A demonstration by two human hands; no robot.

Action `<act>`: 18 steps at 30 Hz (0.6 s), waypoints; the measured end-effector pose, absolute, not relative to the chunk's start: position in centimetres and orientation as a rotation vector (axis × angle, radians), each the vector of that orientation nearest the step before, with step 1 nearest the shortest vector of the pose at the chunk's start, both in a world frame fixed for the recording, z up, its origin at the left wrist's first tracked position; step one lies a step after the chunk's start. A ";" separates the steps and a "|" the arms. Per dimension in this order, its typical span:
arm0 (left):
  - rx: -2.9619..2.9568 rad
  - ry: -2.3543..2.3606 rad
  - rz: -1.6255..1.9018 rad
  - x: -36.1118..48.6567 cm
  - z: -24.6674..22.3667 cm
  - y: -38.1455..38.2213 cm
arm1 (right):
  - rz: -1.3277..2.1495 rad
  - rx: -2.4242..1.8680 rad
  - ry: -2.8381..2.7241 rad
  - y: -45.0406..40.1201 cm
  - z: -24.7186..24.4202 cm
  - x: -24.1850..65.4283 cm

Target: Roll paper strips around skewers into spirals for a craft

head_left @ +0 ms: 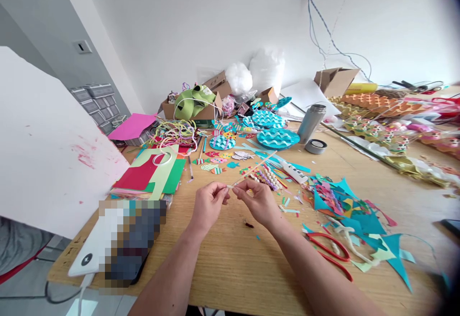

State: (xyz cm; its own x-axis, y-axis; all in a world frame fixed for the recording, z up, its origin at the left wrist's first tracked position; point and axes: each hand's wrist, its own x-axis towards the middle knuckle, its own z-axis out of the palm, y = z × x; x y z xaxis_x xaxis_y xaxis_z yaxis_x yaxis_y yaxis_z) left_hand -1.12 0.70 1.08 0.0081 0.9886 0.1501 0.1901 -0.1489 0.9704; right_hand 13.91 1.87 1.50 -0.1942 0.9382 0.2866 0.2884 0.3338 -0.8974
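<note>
Both grips are closed, fingertip to thumb, on one thin pale rod (256, 166) at the centre of the frame. Head view, the only one: with the left hand (209, 204) I pinch the rod's near end from the left; with the right hand (259, 203) I pinch just beside it, so the fingertips nearly meet. From this pinch the rod runs free, slanting toward the upper right, above the table (215, 273). I cannot tell whether it is a wooden stick or a stiffened cord, nor whether the pale bit between my fingertips is a separate piece.

Step in hand, as I judge it: fine two-handed work on the near end of the rod, such as bending or twisting. The next move calls for a firm hold on the left and small finger adjustments on the right, with the free length kept off the surrounding parts.

Parts near the grip: twisted cords (268, 178) lie right of centre, beyond the right hand. Paper fish (217, 170) lie above centre; a white glue tube (294, 172) lies to their right. Red-handled scissors (347, 254) rest at lower right, near the right forearm, beside blue paper scraps (367, 227).
</note>
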 end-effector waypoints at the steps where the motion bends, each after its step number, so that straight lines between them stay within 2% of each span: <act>1: 1.412 1.253 1.225 -1.1 1.1 0.7 | 0.861 -1.117 -1.708 1.7 1.7 13.9; 10: 0.916 0.987 1.109 -1.4 1.6 0.8 | 0.732 -1.110 -1.815 1.2 2.7 14.0; 18: 0.800 0.785 0.933 -2.7 1.5 1.1 | 0.784 -1.016 -1.817 1.1 2.7 14.2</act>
State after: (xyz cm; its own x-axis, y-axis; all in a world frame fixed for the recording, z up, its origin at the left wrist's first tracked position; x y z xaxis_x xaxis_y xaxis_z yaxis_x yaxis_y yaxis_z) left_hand -2.66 1.12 1.55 0.3790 0.8980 -0.2233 -0.3733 0.3692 0.8511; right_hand 14.16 1.08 2.70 -0.2725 0.8796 0.3898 0.3199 0.4650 -0.8255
